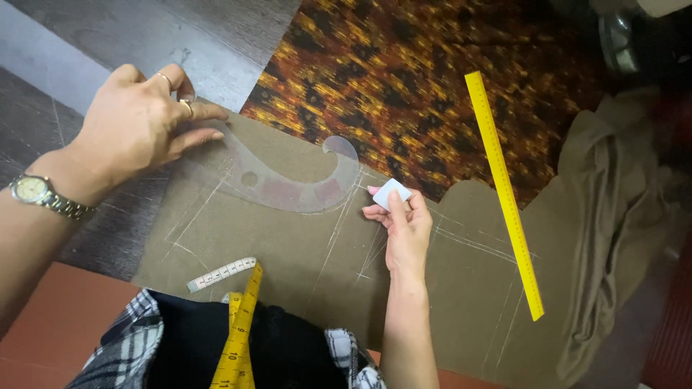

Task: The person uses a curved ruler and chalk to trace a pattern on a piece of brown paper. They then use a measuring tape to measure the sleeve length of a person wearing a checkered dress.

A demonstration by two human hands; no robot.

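Draped over the person's dark top and checked shirt at the bottom edge of the frame, a yellow-and-white measuring tape (238,324) trails its free end onto the olive-brown fabric (288,245); the fabric lies flat across a dark wood-grain floor (144,36) and partly over a patterned orange-and-black carpet (404,72), its far edge cut in a scalloped curve. Left hand (137,122), wearing rings and a wristwatch (34,190), presses spread fingertips on the near-left end of a clear French curve (288,184); that seemingly pins the template against the cloth near its upper-left edge so it cannot slide. Right hand (404,227) pinches a small white block of tailor's chalk (391,193) between thumb and fingers, just beside the curve's hooked right end, apparently poised where a line could follow the template's edge; pale chalk lines already cross the fabric's middle. Yellow straight ruler (504,194) rests slantwise toward the fabric's right edge, its far end over the carpet, well apart from both hands. Loose folds of the same olive cloth (613,216) bunch at the right; how far they run is cut off by the frame. Top right corner holds a dim metallic shape too blurred to identify; the curve's transparent outline is hard to trace beneath the left fingers.
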